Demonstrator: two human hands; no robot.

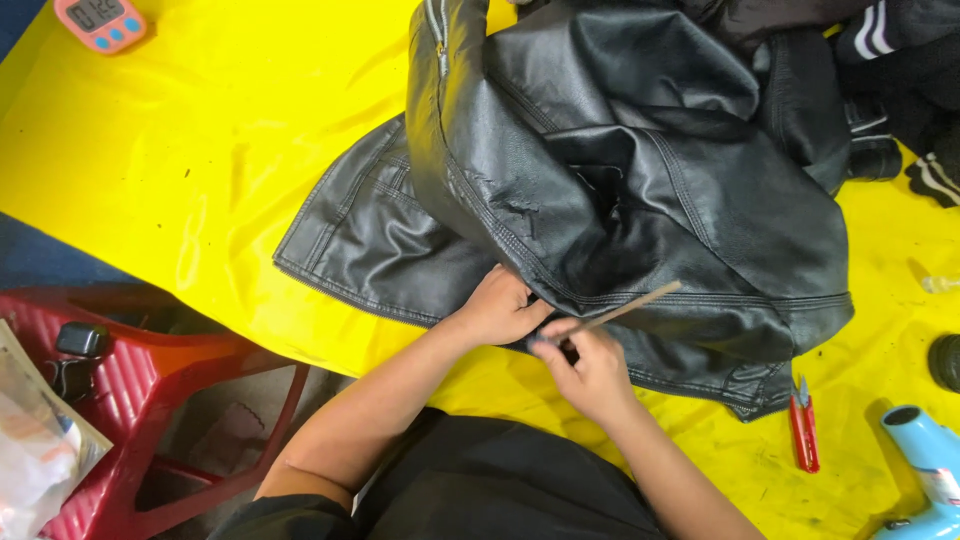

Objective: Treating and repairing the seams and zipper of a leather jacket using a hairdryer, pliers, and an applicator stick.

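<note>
Head view, looking down: black leather jacket (620, 180) spread in a heap on yellow sheet (200, 180) covering the bench. Left hand (498, 308) curled, fingers pressed against jacket's lower hem. Right hand (590, 365) closed around thin wooden stick (630, 306), tip angled up across the hem. Hands just beside each other. Red thread snips (803, 430) near jacket's right corner; pale blue heat tool (925, 450) beyond. Pink timer (100, 20) at far left. Red plastic stool (150, 400) beside bench.
</note>
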